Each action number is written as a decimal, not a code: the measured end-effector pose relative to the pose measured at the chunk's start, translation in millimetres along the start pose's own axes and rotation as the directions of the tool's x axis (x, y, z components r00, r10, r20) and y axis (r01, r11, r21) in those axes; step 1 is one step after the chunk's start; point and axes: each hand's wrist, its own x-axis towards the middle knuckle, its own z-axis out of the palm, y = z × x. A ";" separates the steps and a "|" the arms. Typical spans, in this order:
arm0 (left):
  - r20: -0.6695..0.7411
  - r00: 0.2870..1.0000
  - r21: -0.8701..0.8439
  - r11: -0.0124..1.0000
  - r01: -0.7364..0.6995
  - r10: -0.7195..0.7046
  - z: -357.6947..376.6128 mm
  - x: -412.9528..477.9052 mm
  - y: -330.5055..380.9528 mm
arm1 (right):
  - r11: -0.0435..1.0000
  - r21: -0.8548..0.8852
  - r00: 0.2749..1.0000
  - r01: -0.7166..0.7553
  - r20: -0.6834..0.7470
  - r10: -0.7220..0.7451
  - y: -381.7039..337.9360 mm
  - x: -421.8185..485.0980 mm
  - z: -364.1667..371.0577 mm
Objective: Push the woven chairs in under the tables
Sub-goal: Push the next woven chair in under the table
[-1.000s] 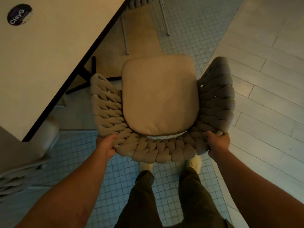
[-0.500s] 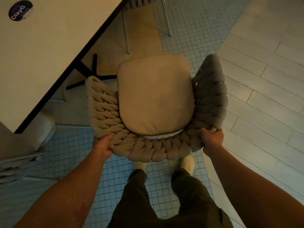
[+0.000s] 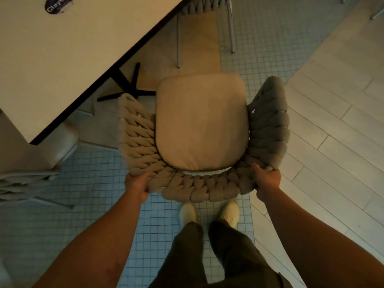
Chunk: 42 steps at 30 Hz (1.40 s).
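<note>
Standing on tile floor [image 3: 83, 215], pale shoes [image 3: 188, 212] at 6 o'clock just behind woven chair [image 3: 199, 185]. Reaching forward with both forearms straight. Holding the chair's back rim: left grip [image 3: 136, 187] wrapped round the weave at 7 o'clock, right grip [image 3: 267, 182] wrapped round it at 5 o'clock. Chair upright at centre, cushion [image 3: 201, 121] beside desk [image 3: 83, 48] at 10 o'clock, not under it. Second woven chair [image 3: 199, 28] at 12 o'clock, partly under desk edge.
</note>
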 end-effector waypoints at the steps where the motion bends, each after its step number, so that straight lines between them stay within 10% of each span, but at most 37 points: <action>1: 0.014 1.000 -0.001 1.000 0.020 -0.020 0.0 -4.0 -4.1 | 1.000 -0.002 1.000 -0.005 -0.001 0.005 -1.3 -1.7 -0.4; 19: 0.185 0.964 -0.138 0.966 0.220 -0.193 3.9 16.0 -26.0 | 0.974 0.225 1.000 0.003 -0.021 0.002 17.7 -2.6 9.1; 42: 0.004 0.978 -0.187 0.961 0.206 -0.209 14.4 -10.4 -49.4 | 0.985 0.164 0.994 0.052 0.091 -0.068 -9.8 14.3 -5.3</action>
